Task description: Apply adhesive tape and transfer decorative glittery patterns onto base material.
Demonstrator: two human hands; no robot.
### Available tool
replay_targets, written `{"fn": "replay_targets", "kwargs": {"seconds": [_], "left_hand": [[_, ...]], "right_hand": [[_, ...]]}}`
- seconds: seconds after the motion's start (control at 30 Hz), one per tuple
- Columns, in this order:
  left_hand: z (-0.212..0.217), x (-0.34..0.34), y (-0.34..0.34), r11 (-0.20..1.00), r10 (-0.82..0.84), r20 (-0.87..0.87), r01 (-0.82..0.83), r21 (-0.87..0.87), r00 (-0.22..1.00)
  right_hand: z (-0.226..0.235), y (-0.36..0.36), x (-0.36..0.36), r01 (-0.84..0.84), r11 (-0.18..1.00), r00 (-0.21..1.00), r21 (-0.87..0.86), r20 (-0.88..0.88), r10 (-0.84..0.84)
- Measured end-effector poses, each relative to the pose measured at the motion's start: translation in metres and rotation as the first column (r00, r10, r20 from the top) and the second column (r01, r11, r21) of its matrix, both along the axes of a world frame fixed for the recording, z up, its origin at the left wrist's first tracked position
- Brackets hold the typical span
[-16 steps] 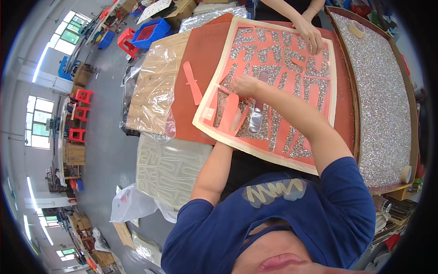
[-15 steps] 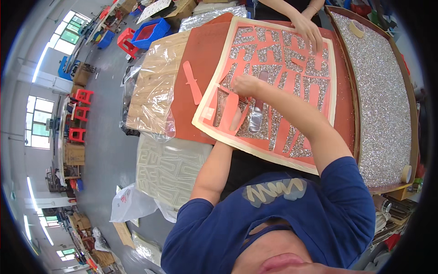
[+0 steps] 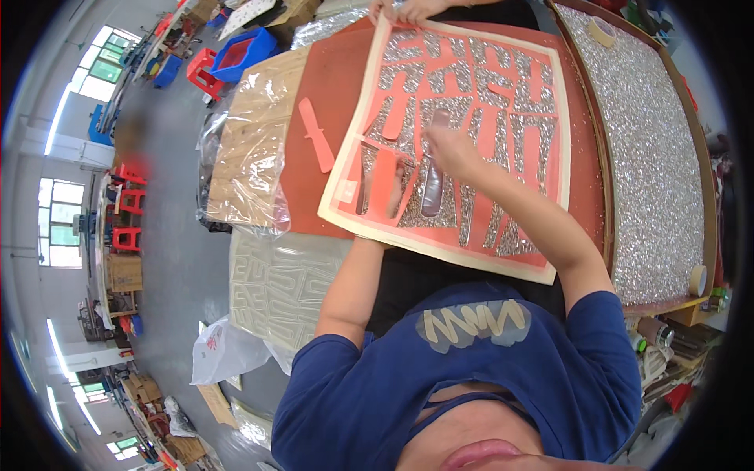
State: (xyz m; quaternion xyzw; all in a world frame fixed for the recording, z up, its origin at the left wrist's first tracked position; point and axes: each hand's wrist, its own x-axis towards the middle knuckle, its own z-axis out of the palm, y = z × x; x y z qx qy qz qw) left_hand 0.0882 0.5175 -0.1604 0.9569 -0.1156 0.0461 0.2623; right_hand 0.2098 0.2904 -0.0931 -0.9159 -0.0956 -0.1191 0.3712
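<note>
A large red sheet with a cream border (image 3: 345,206) lies tilted in front of me. Its cut-out shapes show silver glitter beneath. My right hand (image 3: 452,153) rests on the middle of the sheet, fingers pinched at the top of a dark red strip (image 3: 430,188) that hangs toward me. My left forearm (image 3: 353,282) runs under the sheet's near edge, and the hand itself is hidden beneath the sheet. Another person's hands (image 3: 408,9) hold the sheet's far edge.
The sheet sits on a red mat (image 3: 314,86), where a loose red strip (image 3: 316,135) lies. To the right is a long tray of silver glitter material (image 3: 652,173) with tape rolls (image 3: 696,279). On the left are plastic-wrapped boards (image 3: 251,149) and a pale cut-out sheet (image 3: 275,290).
My right hand has shifted slightly right on the sheet. The other person's hand has left the sheet's surface and now holds its far edge.
</note>
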Motion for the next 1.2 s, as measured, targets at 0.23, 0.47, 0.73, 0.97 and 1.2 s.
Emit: {"fn": "replay_targets", "kwargs": {"seconds": [0.23,0.47,0.73,0.97,1.2], "left_hand": [[0.054,0.075,-0.139,0.969,-0.159,0.361,0.215,-0.120,0.919],[0.092,-0.002,-0.310,0.734,-0.430,0.529,0.625,-0.267,0.732],[0.021,-0.021,-0.291,0.663,-0.623,0.453,0.738,-0.126,0.638],[0.007,-0.018,-0.174,0.730,-0.672,0.315,0.672,0.128,0.670],[0.066,-0.001,-0.098,0.731,-0.617,-0.495,0.678,-0.074,0.612]], "right_hand": [[0.000,0.014,-0.186,-0.417,0.881,0.903,-0.222,-0.211,0.374],[-0.056,0.004,-0.207,-0.258,0.848,0.964,-0.463,-0.060,0.260],[-0.098,-0.020,-0.223,-0.136,0.933,0.971,-0.333,0.142,0.192],[-0.078,-0.023,-0.220,-0.148,0.964,0.988,-0.221,0.017,0.156],[0.013,-0.046,-0.199,-0.026,0.997,0.932,0.069,-0.360,0.049]]}}
